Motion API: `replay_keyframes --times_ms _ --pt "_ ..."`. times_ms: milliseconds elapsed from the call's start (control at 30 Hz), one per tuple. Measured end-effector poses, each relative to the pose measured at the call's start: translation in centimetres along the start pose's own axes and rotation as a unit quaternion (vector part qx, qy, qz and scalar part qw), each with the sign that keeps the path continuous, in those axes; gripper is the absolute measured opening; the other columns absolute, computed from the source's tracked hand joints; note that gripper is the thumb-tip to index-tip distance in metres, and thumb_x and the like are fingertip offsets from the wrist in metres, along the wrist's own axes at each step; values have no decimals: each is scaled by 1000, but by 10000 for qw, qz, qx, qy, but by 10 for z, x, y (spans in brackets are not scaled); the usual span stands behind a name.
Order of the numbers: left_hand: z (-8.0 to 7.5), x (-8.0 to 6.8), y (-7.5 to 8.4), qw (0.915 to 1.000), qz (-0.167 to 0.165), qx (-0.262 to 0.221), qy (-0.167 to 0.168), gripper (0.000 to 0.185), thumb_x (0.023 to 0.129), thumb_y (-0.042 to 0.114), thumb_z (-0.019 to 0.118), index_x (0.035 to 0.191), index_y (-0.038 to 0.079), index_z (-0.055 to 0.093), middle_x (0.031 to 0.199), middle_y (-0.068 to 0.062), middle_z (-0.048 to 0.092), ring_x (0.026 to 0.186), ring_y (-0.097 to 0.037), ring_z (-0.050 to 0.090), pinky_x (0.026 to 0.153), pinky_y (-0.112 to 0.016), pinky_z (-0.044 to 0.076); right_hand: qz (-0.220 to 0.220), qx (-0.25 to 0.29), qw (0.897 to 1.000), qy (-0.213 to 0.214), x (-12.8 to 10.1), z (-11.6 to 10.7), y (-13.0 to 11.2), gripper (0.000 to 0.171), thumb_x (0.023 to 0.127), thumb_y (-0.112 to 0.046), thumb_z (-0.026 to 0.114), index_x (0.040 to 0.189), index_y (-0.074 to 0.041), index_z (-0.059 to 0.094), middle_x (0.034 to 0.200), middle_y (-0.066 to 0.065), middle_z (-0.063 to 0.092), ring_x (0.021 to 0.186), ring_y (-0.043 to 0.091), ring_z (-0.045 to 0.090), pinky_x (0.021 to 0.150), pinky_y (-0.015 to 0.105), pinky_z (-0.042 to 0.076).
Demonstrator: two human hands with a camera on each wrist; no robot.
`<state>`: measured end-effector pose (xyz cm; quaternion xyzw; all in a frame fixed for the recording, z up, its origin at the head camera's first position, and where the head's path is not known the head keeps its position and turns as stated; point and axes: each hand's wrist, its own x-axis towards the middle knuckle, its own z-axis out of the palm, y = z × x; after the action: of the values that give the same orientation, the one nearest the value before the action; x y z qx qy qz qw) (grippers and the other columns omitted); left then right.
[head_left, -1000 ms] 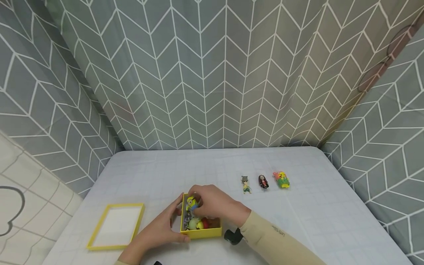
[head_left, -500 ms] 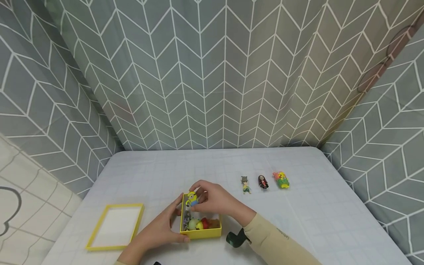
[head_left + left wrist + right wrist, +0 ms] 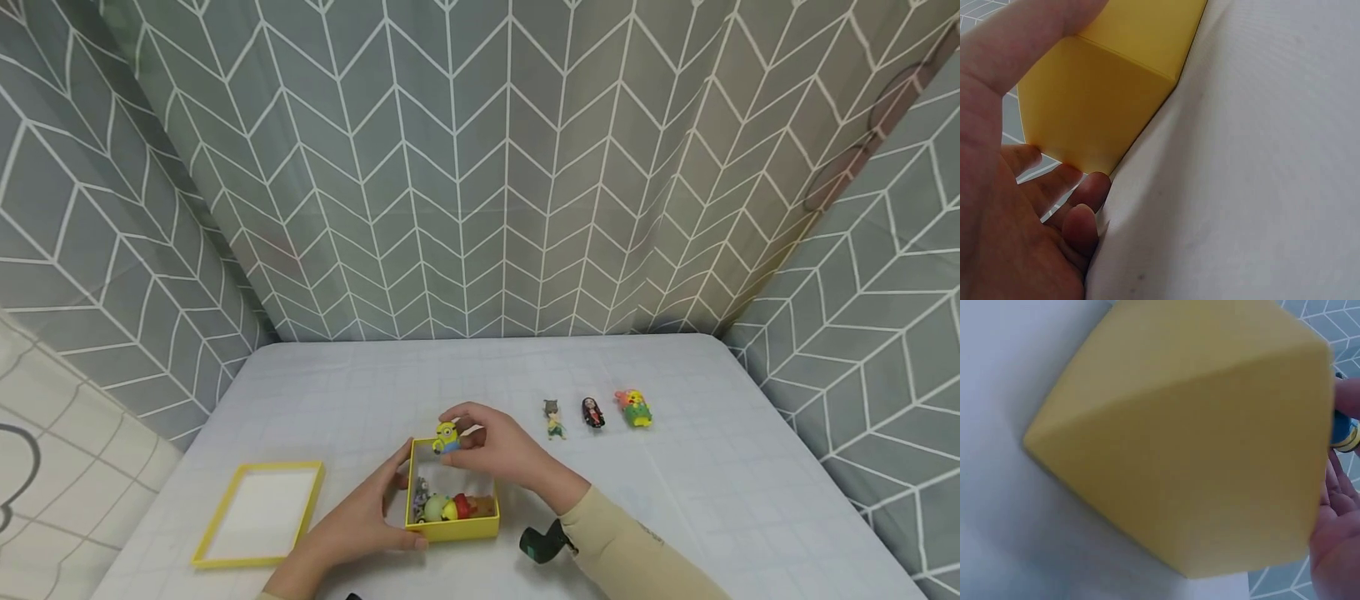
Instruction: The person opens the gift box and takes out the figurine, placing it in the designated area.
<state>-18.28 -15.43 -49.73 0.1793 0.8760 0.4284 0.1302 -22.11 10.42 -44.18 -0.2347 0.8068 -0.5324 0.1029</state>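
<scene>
I have my right hand (image 3: 501, 450) pinching a yellow minion figure (image 3: 447, 437) just above the yellow box (image 3: 453, 527) at lower centre, my left hand (image 3: 360, 527) gripping its side. Three figures (image 3: 594, 412) stand in a row to the right; I judge several toys (image 3: 450, 506) remain inside

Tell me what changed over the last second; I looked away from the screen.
The right hand, pinching the minion figure, lifted it out of the yellow box to just above the box's far edge. The left hand kept holding the box's left side. The yellow lid and the three figures in a row stayed put.
</scene>
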Motion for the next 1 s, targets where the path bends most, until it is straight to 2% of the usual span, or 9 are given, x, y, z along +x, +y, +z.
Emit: replay_keyframes --times_ms 133,467,733,1000 --pt "0 0 -1 10000 46 -46 31 130 59 50 93 160 23 15 147 0 39 115 -18 47 88 -29 43 88 53 9998 179 -4 -8 1 48 85 -33 79 128 -32 59 114 -3 60 93 13 67 80 33 54" --pt "2 0 -2 9998 147 -24 136 134 56 52 93 160 22 16 147 1 41 116 -16 48 96 -30 42 360 243 9978 504 -17 -31 3 47 85 -28 80 128 -32 61 123 4 60 93 17 67 78 34 55" --pt "1 0 -2 9999 123 -31 104 134 56 51 94 160 22 14 139 -2 46 110 -19 48 83 -26 41 749 -28 9926 952 -31 -52 10 49 83 -29 82 128 -29 62 122 6 60 92 18 66 75 35 55" --pt "1 -1 0 9999 102 -98 76 135 56 50 94 160 22 13 142 -3 44 112 -20 48 85 -26 41 934 -196 9852 1425 -51 -80 23 50 85 -22 80 132 -24 62 122 8 59 93 18 65 74 33 56"
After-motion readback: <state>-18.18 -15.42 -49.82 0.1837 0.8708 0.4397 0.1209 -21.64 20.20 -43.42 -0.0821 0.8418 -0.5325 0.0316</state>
